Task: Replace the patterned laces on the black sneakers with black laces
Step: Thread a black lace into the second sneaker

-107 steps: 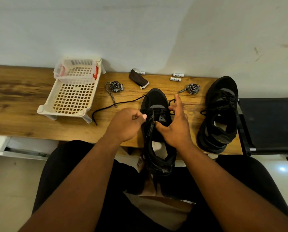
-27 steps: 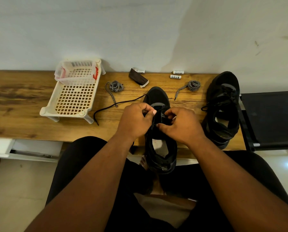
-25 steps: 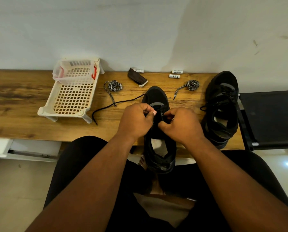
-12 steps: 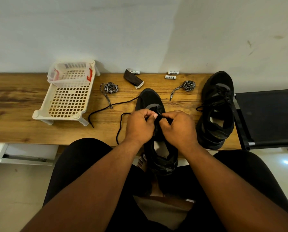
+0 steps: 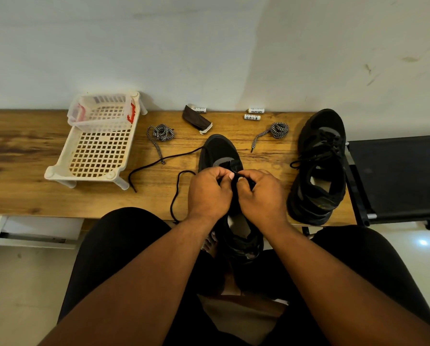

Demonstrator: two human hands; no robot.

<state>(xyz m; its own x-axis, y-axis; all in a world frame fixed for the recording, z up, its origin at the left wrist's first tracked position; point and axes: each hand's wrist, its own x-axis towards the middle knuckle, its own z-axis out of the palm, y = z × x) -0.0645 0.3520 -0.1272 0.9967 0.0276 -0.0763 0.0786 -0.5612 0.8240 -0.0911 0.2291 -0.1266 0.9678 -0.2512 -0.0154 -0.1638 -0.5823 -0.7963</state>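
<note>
A black sneaker [image 5: 220,151] lies toe-away at the wooden table's [image 5: 34,196] front edge, its heel over my lap. My left hand [image 5: 209,194] and my right hand [image 5: 261,196] meet over its tongue, both pinching the black lace [image 5: 159,162] at the eyelets. The lace's free ends trail left across the table and loop down toward the edge. A second black sneaker [image 5: 320,166], laced in black, stands to the right. Two coiled black-and-white patterned laces [image 5: 160,133] [image 5: 276,129] lie behind.
A white plastic basket [image 5: 99,143] stands at the back left. A dark folded pouch [image 5: 196,121] and small white batteries [image 5: 255,114] lie by the wall. A black seat [image 5: 396,176] adjoins the table on the right.
Both hands closed in from either side of the sneaker and now pinch the lace together over the tongue. More slack lace formed a loop on the table to the left.
</note>
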